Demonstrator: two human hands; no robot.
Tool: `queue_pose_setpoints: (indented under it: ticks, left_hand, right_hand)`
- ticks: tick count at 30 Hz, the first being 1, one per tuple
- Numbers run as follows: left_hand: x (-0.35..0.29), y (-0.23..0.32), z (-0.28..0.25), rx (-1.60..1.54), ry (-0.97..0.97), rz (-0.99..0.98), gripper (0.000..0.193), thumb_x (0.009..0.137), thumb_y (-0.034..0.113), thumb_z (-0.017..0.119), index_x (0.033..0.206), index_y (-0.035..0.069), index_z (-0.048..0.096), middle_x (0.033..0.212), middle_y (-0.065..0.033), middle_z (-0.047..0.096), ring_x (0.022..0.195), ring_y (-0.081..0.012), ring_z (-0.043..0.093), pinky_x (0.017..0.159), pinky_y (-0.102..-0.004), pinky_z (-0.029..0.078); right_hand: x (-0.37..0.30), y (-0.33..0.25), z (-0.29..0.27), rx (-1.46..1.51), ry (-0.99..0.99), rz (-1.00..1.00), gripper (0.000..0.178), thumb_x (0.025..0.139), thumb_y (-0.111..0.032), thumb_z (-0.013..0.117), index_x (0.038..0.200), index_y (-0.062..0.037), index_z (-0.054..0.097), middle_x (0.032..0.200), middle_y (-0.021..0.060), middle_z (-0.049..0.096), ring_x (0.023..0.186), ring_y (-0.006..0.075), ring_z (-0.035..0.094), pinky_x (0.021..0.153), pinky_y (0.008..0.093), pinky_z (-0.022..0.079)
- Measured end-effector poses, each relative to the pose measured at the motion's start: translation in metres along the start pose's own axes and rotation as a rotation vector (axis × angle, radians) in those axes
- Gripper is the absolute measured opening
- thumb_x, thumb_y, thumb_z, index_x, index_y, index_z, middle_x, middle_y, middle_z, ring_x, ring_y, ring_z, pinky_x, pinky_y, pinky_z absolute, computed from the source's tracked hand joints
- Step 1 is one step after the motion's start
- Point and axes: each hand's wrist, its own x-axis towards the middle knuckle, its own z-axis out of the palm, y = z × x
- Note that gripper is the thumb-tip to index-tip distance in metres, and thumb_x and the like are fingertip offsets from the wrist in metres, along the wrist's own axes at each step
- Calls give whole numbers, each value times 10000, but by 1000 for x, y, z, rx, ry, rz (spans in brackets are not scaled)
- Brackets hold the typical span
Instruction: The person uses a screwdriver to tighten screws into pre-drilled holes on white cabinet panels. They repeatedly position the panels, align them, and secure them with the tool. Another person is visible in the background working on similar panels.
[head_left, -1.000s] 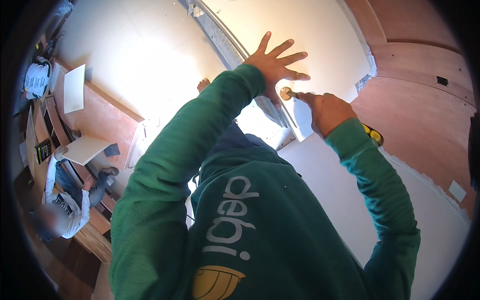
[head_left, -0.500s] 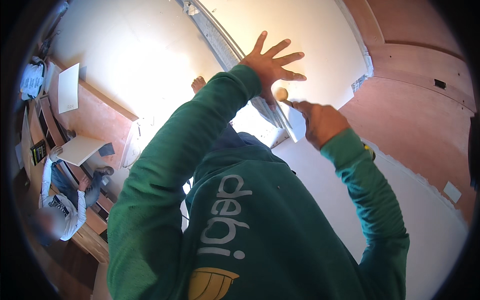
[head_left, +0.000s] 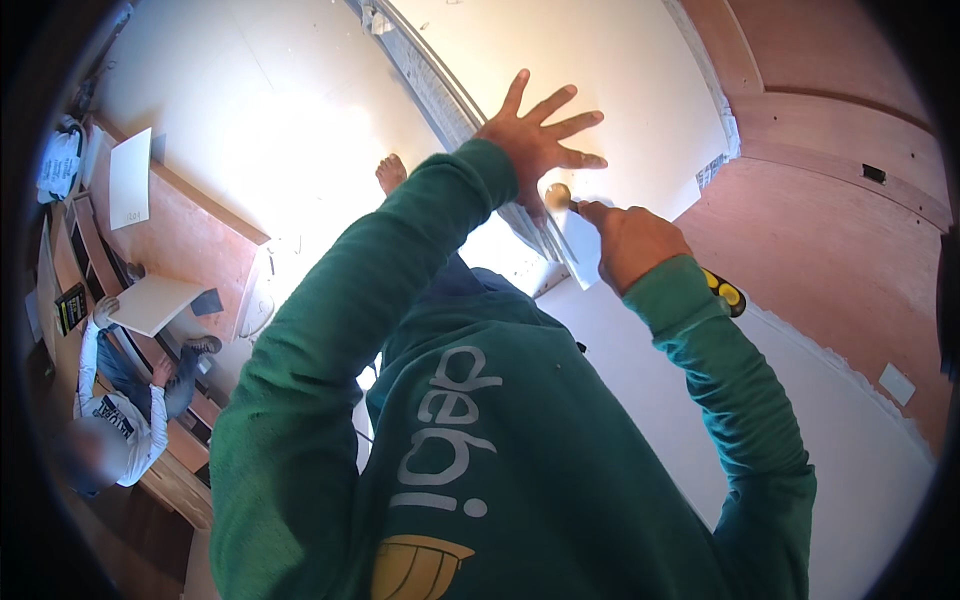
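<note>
Half-hiding the tool (head_left: 558, 196), right fingers (head_left: 608, 222)

light: super bright glare blowing out the pale surface (head_left: 240, 60) up top | right: reddish wood panelling (head_left: 810, 210) with a little dark rectangular cutout (head_left: 874, 174) and small white plate (head_left: 897, 384) | left: kinda open wooden framework (head_left: 95, 232), plus a pinkish panel (head_left: 205, 230) with a white board (head_left: 130, 178) by it

Wide fisheye view, worn on the head, facing down, near both hands (head_left: 528, 146)
</note>
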Motion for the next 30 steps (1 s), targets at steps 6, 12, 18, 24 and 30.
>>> queue_pose_setpoints:
  ticks: [6,12,18,24,30]
  left_hand:
    - [-2,-1,5,-36,28,4,1108,447,595,970,1463,499,540,1704,65,305,1590,-297,222,1200,-786,129]
    - [1,-4,4,-59,59,9,1118,408,572,972,1446,486,564,1688,58,344,1584,-302,248,1205,-775,136]
    - [-4,-1,4,-121,25,2,1090,406,599,966,1424,482,593,1685,50,347,1590,-292,219,1225,-754,77]
    - [-2,-1,-2,-119,-11,-16,1089,427,578,968,1439,478,578,1695,51,324,1597,-300,188,1220,-760,61]
    - [-2,4,15,-48,44,18,1051,508,580,924,1480,463,540,1720,2,263,1600,-361,143,1196,-788,87]
  right_hand:
    - [7,1,-10,-79,-55,-43,222,1005,-196,590,1159,-93,711,923,147,760,874,319,761,762,425,611]
    - [4,-6,-21,-80,-174,-12,421,964,-98,597,1375,-154,668,942,172,771,879,338,760,811,437,613]
    - [-3,-21,-22,8,-231,73,424,950,-86,597,1353,-183,689,977,206,766,911,354,755,839,460,605]
    - [0,-7,-8,142,-153,59,442,923,-64,591,1338,-176,694,982,210,760,914,389,743,853,485,590]
    - [-32,27,14,528,41,0,384,983,-49,600,1350,-131,676,1110,223,741,957,386,721,863,451,570]
